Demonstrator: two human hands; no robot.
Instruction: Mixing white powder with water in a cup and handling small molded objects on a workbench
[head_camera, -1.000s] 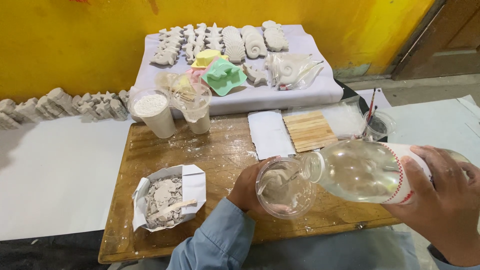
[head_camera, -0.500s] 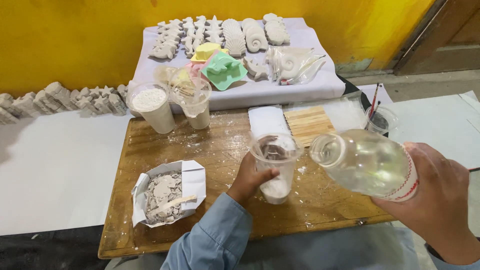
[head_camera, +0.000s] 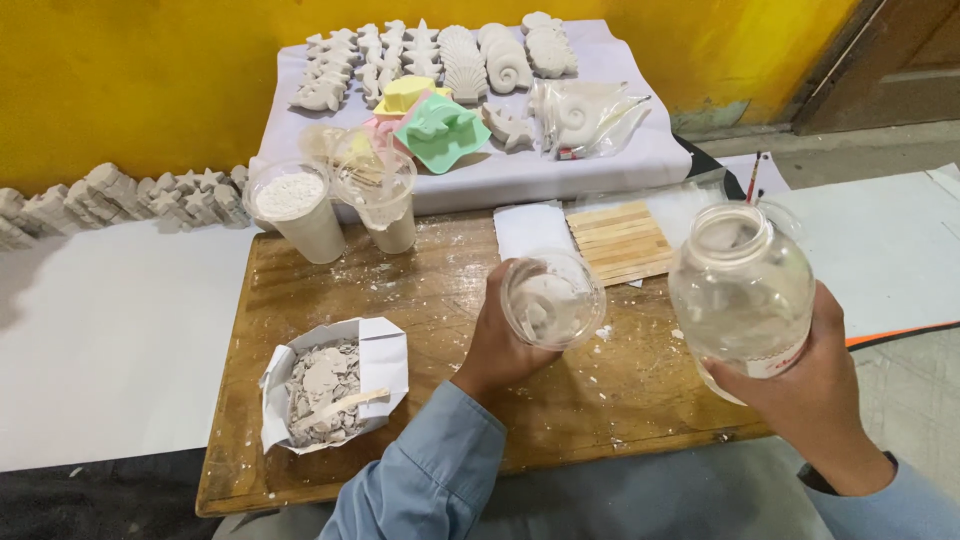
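**Both hands gripping containers over wooden table**

Wooden table (head_camera: 420, 300), plaster-spattered, lies under both hands. White sheet (head_camera: 110, 340) well off to the left of the left fingers. Grey cloth (head_camera: 620, 150) far beyond the fingertips carries white plaster casts (head_camera: 450, 55) and coloured moulds (head_camera: 435, 120).

Right hand (head_camera: 810, 390) wraps a big clear glass jar (head_camera: 740, 290), upright, mouth up, cloudy inside. Fingers (head_camera: 825, 320) curled tight round the jar's far side and base, thumb side hidden behind the glass. Jar just right of the cup, not touching it.

Left hand (head_camera: 500, 340) clamps a clear plastic cup (head_camera: 552, 298) holding white mix. Fingers pressed to the cup's left wall and underside; fingertips mostly hidden by the cup, so exact spread cannot be told. Cup tilted toward camera, above the table centre.

Left of and below the left fingers: white paper box (head_camera: 335, 395) of grey plaster scraps with a wooden stick (head_camera: 345, 403). Beyond the fingers: two cups, one with white powder (head_camera: 292, 205), one with sticks (head_camera: 385, 195). Stack of wooden sticks (head_camera: 620, 240) between the two hands, further back.

Both forearms cut off at bottom edge; the cup's level is hard to read.
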